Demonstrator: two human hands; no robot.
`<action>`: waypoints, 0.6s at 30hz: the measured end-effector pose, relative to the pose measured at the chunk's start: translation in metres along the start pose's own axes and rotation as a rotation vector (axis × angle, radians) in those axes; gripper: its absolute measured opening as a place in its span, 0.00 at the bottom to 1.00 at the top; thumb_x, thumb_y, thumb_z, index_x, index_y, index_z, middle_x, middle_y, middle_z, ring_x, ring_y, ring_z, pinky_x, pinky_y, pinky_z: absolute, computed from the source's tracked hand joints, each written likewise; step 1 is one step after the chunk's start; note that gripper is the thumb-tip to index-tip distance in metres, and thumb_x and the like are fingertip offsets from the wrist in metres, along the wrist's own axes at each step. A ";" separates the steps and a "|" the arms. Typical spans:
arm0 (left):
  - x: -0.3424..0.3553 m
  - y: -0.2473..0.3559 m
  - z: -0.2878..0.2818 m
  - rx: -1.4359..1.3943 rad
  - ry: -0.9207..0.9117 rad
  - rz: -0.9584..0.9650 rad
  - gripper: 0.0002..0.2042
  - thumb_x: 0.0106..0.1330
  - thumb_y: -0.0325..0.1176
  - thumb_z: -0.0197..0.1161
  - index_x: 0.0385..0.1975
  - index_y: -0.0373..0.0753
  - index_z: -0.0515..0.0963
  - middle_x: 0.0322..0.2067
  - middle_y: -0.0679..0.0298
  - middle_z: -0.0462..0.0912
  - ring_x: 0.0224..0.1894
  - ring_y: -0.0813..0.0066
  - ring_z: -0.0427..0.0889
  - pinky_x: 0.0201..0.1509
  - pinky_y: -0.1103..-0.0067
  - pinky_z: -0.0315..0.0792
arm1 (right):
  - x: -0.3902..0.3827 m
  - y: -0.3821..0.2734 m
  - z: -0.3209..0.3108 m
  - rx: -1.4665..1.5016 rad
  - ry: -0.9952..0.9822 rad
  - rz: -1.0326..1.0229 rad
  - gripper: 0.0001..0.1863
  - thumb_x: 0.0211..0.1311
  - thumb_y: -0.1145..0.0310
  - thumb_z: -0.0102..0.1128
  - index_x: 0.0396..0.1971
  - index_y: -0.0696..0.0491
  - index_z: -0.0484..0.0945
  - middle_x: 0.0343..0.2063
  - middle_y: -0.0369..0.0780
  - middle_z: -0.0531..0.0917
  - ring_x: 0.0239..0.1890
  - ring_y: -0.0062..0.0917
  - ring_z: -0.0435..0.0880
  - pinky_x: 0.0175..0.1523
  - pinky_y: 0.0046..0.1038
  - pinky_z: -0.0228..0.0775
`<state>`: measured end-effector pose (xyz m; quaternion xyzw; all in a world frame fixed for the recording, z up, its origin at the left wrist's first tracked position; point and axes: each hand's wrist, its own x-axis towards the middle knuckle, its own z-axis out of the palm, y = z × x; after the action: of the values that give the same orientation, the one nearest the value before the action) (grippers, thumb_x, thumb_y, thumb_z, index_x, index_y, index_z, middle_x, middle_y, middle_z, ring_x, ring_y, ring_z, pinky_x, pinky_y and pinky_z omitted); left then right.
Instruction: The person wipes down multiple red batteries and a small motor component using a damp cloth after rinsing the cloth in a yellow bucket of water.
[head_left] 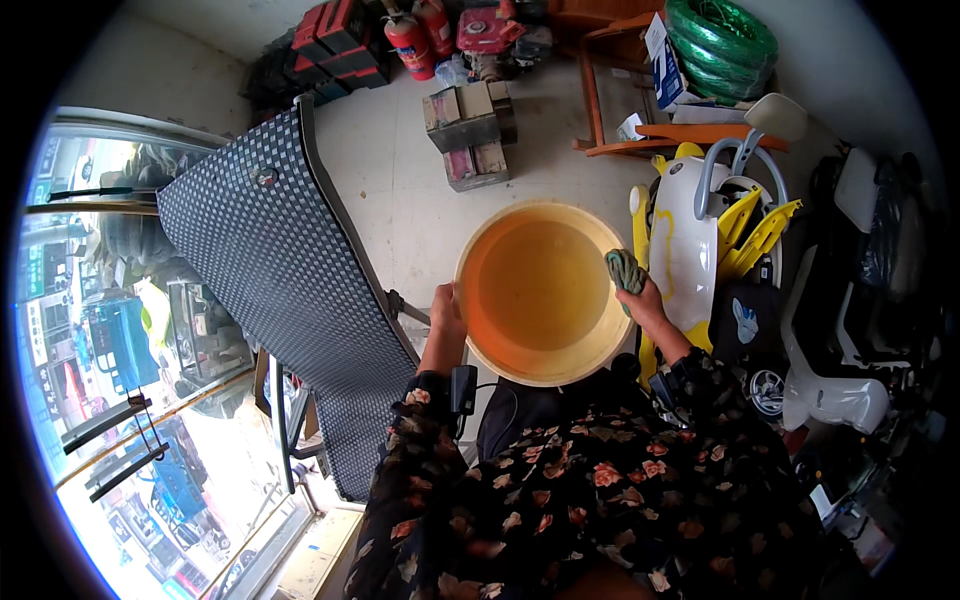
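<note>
A round yellow-orange plastic basin [590,363] is held level in front of my body, with what looks like water in it. My left hand [446,312] is closed on the basin's left side, its fingertips hidden behind the wall. On the right side, my right hand [642,303] grips the rim together with a bunched green-grey cloth [626,272]. The cloth lies over the rim, partly under my fingers.
A checkered folding lounger [270,230] stands to the left, beside a bright glass door [140,350]. White-and-yellow ride-on parts [685,220] crowd the right. Ahead are old batteries [465,130], a fire extinguisher [408,45], a wooden chair frame [592,110] and a green hose coil [722,48].
</note>
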<state>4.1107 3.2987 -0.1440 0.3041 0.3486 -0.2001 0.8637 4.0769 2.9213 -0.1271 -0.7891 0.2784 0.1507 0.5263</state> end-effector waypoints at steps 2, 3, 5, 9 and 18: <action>0.022 0.002 -0.010 0.098 -0.023 -0.062 0.13 0.67 0.35 0.45 0.38 0.34 0.75 0.34 0.62 0.78 0.34 0.68 0.76 0.38 0.75 0.73 | 0.013 -0.005 0.010 -0.012 0.014 0.039 0.25 0.45 0.68 0.63 0.48 0.54 0.73 0.40 0.40 0.80 0.43 0.29 0.79 0.48 0.30 0.70; 0.039 0.008 -0.010 0.079 -0.075 0.020 0.14 0.67 0.36 0.44 0.40 0.34 0.75 0.35 0.62 0.79 0.36 0.68 0.77 0.40 0.74 0.73 | 0.024 -0.013 0.012 0.001 0.015 0.019 0.25 0.45 0.68 0.63 0.48 0.54 0.73 0.40 0.40 0.80 0.43 0.29 0.79 0.48 0.31 0.70; 0.071 0.011 -0.011 0.021 0.127 -0.021 0.17 0.67 0.36 0.42 0.45 0.34 0.74 0.38 0.61 0.79 0.40 0.67 0.78 0.44 0.74 0.74 | 0.042 -0.026 0.018 -0.001 0.029 -0.018 0.26 0.44 0.69 0.64 0.48 0.54 0.72 0.40 0.40 0.81 0.44 0.29 0.79 0.48 0.31 0.70; 0.111 0.028 -0.017 -0.058 0.169 -0.089 0.19 0.66 0.37 0.41 0.47 0.34 0.74 0.42 0.60 0.80 0.42 0.67 0.79 0.46 0.73 0.74 | 0.063 -0.055 0.028 -0.011 0.035 0.011 0.26 0.44 0.70 0.64 0.48 0.54 0.72 0.40 0.40 0.80 0.44 0.30 0.79 0.48 0.31 0.70; 0.153 0.054 -0.027 -0.181 0.202 -0.039 0.16 0.67 0.38 0.46 0.43 0.34 0.75 0.37 0.62 0.81 0.39 0.69 0.80 0.42 0.75 0.75 | 0.114 -0.084 0.054 -0.004 -0.007 -0.036 0.24 0.43 0.70 0.64 0.45 0.53 0.72 0.39 0.39 0.79 0.42 0.31 0.79 0.47 0.32 0.69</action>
<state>4.2318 3.3357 -0.2494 0.2368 0.4561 -0.1530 0.8441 4.2212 2.9632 -0.1467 -0.7944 0.2623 0.1444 0.5284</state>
